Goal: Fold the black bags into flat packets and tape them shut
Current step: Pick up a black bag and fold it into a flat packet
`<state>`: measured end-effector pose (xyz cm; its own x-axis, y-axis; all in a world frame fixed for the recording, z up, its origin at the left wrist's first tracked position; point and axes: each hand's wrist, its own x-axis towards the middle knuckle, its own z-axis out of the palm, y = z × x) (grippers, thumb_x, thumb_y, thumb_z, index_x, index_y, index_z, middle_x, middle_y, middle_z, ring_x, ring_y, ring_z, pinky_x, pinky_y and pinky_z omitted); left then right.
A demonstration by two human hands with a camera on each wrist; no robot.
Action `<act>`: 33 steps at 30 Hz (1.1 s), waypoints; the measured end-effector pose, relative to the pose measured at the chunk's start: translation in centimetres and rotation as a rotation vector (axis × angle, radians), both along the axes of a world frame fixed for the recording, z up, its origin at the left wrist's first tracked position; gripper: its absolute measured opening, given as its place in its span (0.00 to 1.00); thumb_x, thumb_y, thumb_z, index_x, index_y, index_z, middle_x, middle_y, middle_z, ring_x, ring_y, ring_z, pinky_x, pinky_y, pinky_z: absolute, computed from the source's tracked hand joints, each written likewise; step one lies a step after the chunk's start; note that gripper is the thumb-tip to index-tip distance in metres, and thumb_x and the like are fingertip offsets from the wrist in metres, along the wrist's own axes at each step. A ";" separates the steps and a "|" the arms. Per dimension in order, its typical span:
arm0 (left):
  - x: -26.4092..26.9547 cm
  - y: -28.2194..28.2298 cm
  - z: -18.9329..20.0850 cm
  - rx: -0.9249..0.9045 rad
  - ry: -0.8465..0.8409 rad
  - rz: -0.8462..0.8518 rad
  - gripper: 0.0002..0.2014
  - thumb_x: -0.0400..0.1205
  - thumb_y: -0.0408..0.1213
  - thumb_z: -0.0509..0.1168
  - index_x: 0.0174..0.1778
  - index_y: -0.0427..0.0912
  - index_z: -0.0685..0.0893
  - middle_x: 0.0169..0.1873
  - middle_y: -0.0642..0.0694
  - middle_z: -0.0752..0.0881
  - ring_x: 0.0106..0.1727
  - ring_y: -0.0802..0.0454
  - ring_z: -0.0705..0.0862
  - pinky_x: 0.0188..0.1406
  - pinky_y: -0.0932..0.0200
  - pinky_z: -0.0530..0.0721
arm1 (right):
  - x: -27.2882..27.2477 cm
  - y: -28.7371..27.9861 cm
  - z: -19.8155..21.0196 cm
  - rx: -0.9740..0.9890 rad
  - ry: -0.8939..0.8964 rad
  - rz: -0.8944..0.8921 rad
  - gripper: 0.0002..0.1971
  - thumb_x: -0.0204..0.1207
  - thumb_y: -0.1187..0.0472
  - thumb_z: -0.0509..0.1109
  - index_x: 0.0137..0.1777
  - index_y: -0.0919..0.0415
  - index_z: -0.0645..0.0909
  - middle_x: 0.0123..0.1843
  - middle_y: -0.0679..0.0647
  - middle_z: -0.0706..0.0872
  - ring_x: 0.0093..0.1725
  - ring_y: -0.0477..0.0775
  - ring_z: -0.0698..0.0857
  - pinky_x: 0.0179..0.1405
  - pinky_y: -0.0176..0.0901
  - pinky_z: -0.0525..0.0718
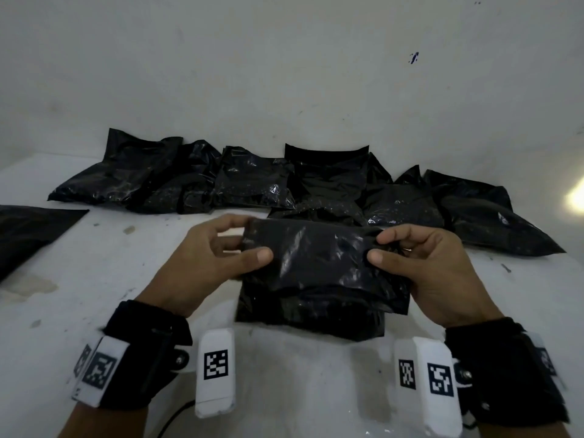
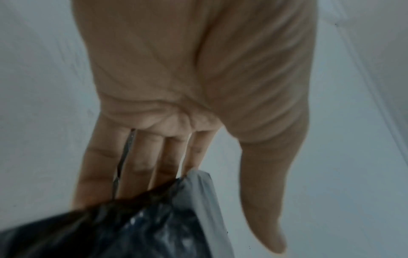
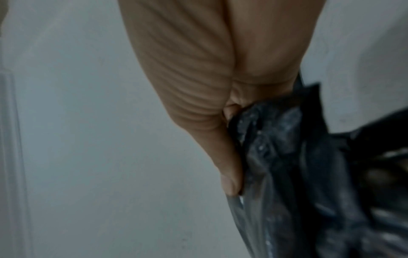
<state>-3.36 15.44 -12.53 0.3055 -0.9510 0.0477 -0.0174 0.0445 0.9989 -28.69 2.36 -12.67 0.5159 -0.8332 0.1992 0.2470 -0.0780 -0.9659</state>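
A black plastic bag (image 1: 319, 273) lies in front of me on the white table (image 1: 94, 295), its top part folded over toward me. My left hand (image 1: 234, 245) pinches the fold's left end, thumb on top and fingers behind. At the right end my right hand (image 1: 384, 248) pinches it the same way. The left wrist view shows straight fingers (image 2: 141, 162) behind the black bag (image 2: 123, 227). In the right wrist view the thumb (image 3: 229, 176) presses against the crumpled bag (image 3: 309, 174). No tape is in view.
Several filled black bags (image 1: 252, 181) lie in a row along the white wall (image 1: 284, 74) at the back. Another black bag (image 1: 28, 232) lies at the table's left edge. A bright light spot (image 1: 576, 197) shines at the far right.
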 end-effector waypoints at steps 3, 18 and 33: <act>-0.2 0.2 0.2 0.061 -0.058 -0.064 0.21 0.72 0.38 0.79 0.59 0.41 0.83 0.45 0.36 0.92 0.46 0.37 0.92 0.42 0.50 0.91 | 0.0 0.3 0.5 0.026 -0.023 -0.014 0.16 0.48 0.65 0.82 0.38 0.63 0.88 0.36 0.59 0.91 0.34 0.52 0.91 0.34 0.37 0.89; 0.8 0.2 0.3 -0.130 0.099 0.034 0.28 0.68 0.25 0.73 0.65 0.40 0.80 0.46 0.32 0.91 0.43 0.38 0.91 0.41 0.47 0.92 | 1.3 1.0 0.1 0.359 0.104 0.032 0.36 0.55 0.52 0.87 0.64 0.64 0.81 0.55 0.67 0.91 0.46 0.59 0.91 0.37 0.49 0.89; 1.1 -0.2 -0.7 0.005 0.081 0.061 0.33 0.63 0.28 0.83 0.63 0.42 0.79 0.47 0.31 0.91 0.44 0.35 0.91 0.41 0.44 0.91 | 0.9 0.7 -0.6 0.356 0.188 -0.061 0.12 0.54 0.74 0.79 0.35 0.76 0.81 0.37 0.70 0.89 0.33 0.59 0.90 0.31 0.42 0.89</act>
<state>-2.23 15.21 -13.20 0.3652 -0.9308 0.0156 0.0610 0.0407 0.9973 -27.81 3.10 -13.26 0.4633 -0.8632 -0.2006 0.0690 0.2608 -0.9629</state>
